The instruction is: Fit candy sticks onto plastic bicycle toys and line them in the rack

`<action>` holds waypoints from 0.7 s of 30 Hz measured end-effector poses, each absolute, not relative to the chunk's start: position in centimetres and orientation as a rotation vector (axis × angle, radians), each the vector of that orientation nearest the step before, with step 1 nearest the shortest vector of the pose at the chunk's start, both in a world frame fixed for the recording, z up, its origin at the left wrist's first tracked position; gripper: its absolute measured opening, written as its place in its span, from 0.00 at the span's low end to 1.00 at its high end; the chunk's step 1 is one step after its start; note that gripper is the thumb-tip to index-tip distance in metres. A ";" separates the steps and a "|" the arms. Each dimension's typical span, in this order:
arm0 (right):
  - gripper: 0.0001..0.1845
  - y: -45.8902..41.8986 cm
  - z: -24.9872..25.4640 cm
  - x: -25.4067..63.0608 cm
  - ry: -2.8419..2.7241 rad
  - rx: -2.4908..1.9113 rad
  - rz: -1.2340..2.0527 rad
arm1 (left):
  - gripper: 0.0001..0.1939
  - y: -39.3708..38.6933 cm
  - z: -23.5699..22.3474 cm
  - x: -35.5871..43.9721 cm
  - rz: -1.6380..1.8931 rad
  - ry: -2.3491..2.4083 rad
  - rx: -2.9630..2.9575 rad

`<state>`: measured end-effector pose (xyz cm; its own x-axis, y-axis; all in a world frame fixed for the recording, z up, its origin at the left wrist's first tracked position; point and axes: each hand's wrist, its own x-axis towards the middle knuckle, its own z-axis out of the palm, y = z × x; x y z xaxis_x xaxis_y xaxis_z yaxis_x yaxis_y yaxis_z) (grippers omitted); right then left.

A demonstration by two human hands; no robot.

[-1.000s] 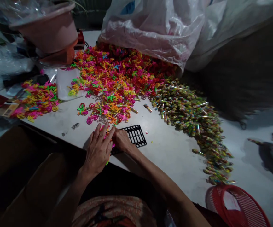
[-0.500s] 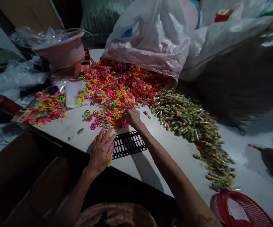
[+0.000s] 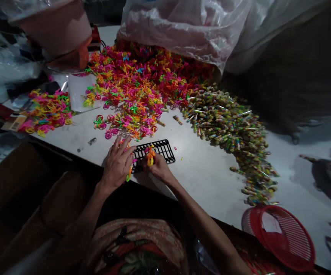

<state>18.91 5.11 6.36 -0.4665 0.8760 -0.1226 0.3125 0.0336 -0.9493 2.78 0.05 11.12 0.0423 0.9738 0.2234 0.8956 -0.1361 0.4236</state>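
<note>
My right hand (image 3: 160, 168) is closed on a small orange-and-yellow plastic toy (image 3: 150, 156) with ring-like wheels, just above a black plastic rack (image 3: 169, 151) of narrow slots. Fingers stretched out, my left hand (image 3: 116, 162) lies over the rack's left end. Bright plastic pieces (image 3: 128, 175) show beside and under its fingers; how they sit in the rack is partly hidden. Beyond both hands spreads a large heap of pink, orange, yellow and green plastic toys (image 3: 142, 95).
A long pile of small printed tubes (image 3: 225, 122) runs down the right. At the lower right stands a red basket (image 3: 305, 236). A smaller toy heap (image 3: 51, 112), a pink tub (image 3: 56, 30) and a plastic bag (image 3: 179, 30) lie around the table's far and left sides.
My right hand has come back from the near edge of the toy heap to the rack, bringing a plastic toy. My left hand stays at the rack's left end. The view has tilted down.
</note>
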 end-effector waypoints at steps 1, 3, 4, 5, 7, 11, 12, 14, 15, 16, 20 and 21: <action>0.03 4.6 6.1 18.4 -1.760 -1.166 1.481 | 0.19 0.1 11.1 2.7 0.696 1.940 2.142; 0.03 4.0 5.8 17.7 -1.740 -1.098 1.476 | 0.20 0.1 11.2 2.7 0.695 1.936 2.145; 0.03 3.8 5.8 17.5 -1.770 -1.066 1.448 | 0.20 0.1 11.2 2.7 0.690 1.937 2.144; 0.04 3.7 6.0 17.5 -1.823 -1.037 1.407 | 0.20 0.0 11.2 2.7 0.685 1.940 2.142; 0.06 3.7 6.4 17.6 -1.994 -1.001 1.293 | 0.20 0.0 11.2 2.7 0.677 1.945 2.137; 0.05 3.4 7.6 17.7 -2.378 -1.123 1.089 | 0.22 -0.1 11.1 2.9 0.698 1.946 2.127; 0.06 3.2 7.9 17.5 -2.451 -1.197 1.053 | 0.23 -0.1 11.0 2.9 0.704 1.942 2.127; 0.10 2.7 8.4 16.9 -2.558 -1.351 0.986 | 0.24 -0.2 11.0 3.0 0.708 1.938 2.127; 0.12 2.5 8.6 16.7 -2.587 -1.417 0.957 | 0.24 -0.2 11.1 3.1 0.698 1.939 2.131; 0.13 2.2 8.6 16.5 -2.605 -1.463 0.938 | 0.24 -0.2 11.2 3.1 0.680 1.945 2.137; 0.12 1.6 7.6 16.5 -2.535 -1.399 0.946 | 0.22 -0.2 11.6 3.4 0.567 1.989 2.177; 0.11 1.6 7.1 16.6 -2.476 -1.336 0.953 | 0.21 -0.2 11.7 3.4 0.558 1.991 2.182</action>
